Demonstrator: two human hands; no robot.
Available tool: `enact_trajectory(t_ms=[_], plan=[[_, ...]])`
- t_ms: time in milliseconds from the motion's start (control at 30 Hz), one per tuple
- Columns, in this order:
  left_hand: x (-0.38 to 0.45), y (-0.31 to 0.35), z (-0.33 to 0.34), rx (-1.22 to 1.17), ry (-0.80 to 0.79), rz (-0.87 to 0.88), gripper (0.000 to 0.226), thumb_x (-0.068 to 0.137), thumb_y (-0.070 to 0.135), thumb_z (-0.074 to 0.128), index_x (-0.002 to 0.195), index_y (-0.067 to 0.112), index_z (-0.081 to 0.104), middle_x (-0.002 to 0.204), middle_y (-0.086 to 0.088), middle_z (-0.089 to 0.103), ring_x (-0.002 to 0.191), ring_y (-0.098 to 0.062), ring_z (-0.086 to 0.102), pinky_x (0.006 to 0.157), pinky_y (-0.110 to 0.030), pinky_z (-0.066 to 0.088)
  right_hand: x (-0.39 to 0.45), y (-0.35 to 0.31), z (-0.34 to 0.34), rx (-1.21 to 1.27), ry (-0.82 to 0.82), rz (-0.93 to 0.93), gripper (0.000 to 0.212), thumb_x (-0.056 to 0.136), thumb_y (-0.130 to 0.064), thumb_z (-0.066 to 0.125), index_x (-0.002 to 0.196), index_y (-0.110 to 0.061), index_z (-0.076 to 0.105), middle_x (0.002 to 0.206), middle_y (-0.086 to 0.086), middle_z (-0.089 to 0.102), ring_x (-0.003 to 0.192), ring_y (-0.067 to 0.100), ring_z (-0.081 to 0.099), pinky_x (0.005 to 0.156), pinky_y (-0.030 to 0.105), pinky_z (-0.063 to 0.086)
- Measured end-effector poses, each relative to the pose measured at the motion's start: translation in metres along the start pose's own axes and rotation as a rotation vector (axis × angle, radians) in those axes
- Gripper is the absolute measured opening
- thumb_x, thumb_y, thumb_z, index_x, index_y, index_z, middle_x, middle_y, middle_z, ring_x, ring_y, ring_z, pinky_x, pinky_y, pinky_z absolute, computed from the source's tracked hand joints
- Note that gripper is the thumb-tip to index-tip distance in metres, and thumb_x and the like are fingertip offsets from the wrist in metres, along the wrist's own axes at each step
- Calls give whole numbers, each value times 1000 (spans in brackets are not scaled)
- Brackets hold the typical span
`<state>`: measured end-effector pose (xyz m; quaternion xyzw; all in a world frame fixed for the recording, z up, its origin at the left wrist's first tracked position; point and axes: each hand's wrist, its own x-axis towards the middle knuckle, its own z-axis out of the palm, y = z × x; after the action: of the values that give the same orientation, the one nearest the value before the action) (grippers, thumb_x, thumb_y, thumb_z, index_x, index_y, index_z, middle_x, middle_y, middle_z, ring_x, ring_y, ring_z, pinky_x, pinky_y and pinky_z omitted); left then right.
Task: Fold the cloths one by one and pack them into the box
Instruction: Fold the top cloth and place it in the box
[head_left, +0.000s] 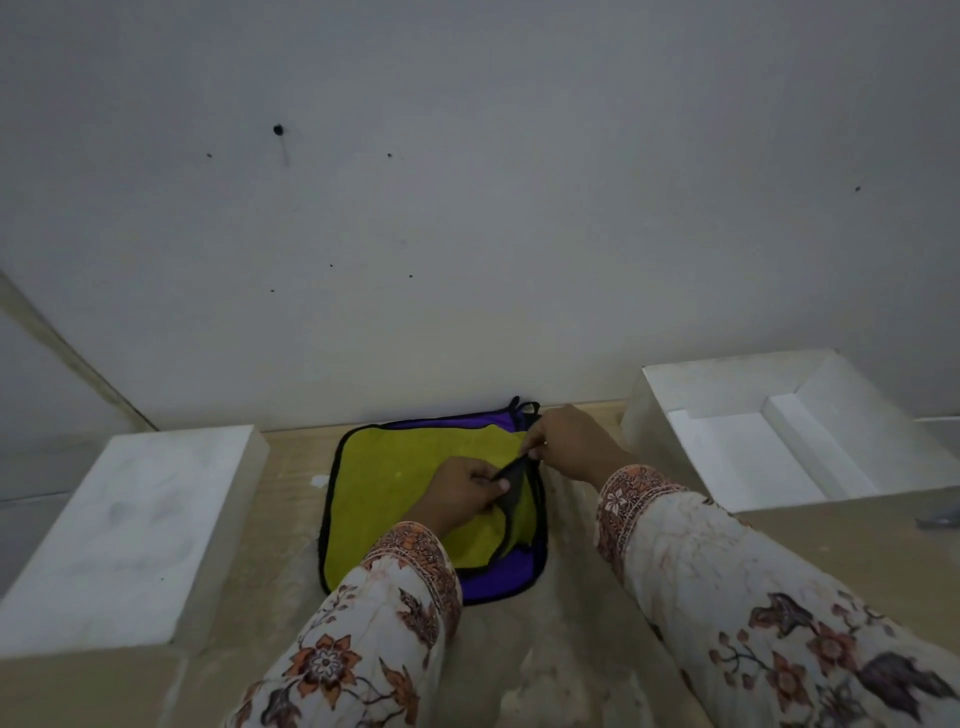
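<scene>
A yellow-green cloth (395, 478) with black edging lies on top of a purple cloth (498, 577) on the wooden table, near the wall. My left hand (462, 493) pinches the yellow cloth's black right edge and lifts it slightly. My right hand (566, 441) pinches the same edge further back, near the purple cloth's black loop (522, 408). An open white box (737, 447) stands to the right, with only white inner dividers visible in it.
A white box lid (130, 525) lies upside up at the left of the table (291, 525). The grey wall (467, 208) rises right behind the cloths. A small dark object (940, 519) rests at the far right edge.
</scene>
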<state>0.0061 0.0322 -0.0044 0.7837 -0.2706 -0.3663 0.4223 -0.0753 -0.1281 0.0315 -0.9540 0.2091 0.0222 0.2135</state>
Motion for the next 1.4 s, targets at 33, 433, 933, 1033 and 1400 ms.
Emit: enact_trajectory(t_ms=[33,433,933,1033,1400], plan=[[1,0,2,-10,-25,-20,12,89,7,63,94,-2,69,80,-15,64,64,-13,58,56,-18,51,-1,2,0,-5,0,6,19,80,-11,67,91,-22,78,96,2,75,91,19,67,81,26,48],[13,3,-7,27,190,22,20,95,21,55,99,5,67,97,-18,67,91,-32,63,83,-46,52,0,-3,1,-184,126,-77,17,88,-15,56,102,-21,64,108,6,63,107,28,49,83,37,41],[-49,76,-136,71,857,528,24,97,28,51,99,9,65,91,1,64,85,-13,57,71,-18,39,8,-102,-52,326,244,-251,34,80,-38,73,103,-18,59,69,-7,57,62,9,55,55,23,36],[-63,78,-154,57,889,544,23,97,27,52,95,9,65,86,0,63,82,-13,57,63,-13,37,6,-93,-65,249,160,-231,16,75,-22,80,82,-12,69,70,-1,60,68,13,55,64,23,36],[-49,87,-192,243,796,387,30,98,30,48,101,5,64,99,-12,67,85,-20,55,74,-26,38,10,-91,-110,275,445,78,17,88,-24,67,88,-8,74,84,10,69,84,25,64,70,26,44]])
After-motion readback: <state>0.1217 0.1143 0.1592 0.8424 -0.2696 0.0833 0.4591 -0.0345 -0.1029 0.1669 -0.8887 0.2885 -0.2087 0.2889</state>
